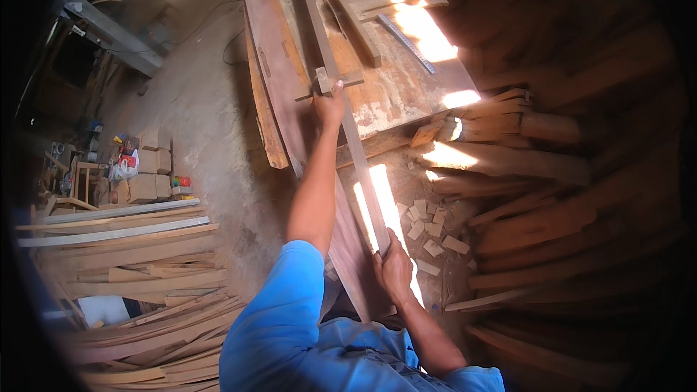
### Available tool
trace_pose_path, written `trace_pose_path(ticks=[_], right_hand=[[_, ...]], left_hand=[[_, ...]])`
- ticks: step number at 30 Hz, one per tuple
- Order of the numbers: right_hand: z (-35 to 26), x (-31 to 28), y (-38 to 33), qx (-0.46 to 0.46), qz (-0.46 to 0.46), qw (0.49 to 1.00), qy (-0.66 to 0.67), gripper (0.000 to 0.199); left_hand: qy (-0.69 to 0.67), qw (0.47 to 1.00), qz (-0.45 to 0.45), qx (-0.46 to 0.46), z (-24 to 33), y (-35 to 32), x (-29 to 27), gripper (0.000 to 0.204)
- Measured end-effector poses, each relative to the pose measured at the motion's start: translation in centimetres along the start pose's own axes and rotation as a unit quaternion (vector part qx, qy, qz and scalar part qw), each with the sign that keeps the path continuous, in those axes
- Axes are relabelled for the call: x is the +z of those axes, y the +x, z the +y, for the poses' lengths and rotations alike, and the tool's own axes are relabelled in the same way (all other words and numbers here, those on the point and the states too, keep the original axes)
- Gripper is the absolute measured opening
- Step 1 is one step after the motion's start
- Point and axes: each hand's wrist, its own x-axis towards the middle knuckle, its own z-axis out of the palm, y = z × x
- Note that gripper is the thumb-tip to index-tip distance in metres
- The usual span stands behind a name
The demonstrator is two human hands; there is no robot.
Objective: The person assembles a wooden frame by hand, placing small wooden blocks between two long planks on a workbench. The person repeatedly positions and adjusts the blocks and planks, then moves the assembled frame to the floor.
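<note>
No readable text, metal ruler (406, 43), its markings too small

Head-worn fisheye, facing down, near wooden strip (367, 181)

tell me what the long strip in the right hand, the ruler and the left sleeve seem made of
Long strip: wood, probably unvarnished, from its matte brown surface. Ruler: likely metal, though plastic is possible; thin, straight, pale grey. Left sleeve: matte blue cloth, from its soft folds; fibre unclear.
</note>
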Motion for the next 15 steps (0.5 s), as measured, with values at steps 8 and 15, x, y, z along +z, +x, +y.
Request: trace_pose_path(ticks=[8, 15], right_hand=[[2.8, -0.3, 0.5, -0.046, -0.07, 0.996, 0.005, 0.064], [16.0, -3.1, -5.5, -0.032, -0.142, 0.955, 0.258, 0.054]], left_hand=[[-0.014, 1.0, 0.018, -0.001, 2.1, -11.4, -3.9, 0.046], [0.061, 0.994, -0.04, -0.08, 7.3, -25.2, -10.7, 0.046]])
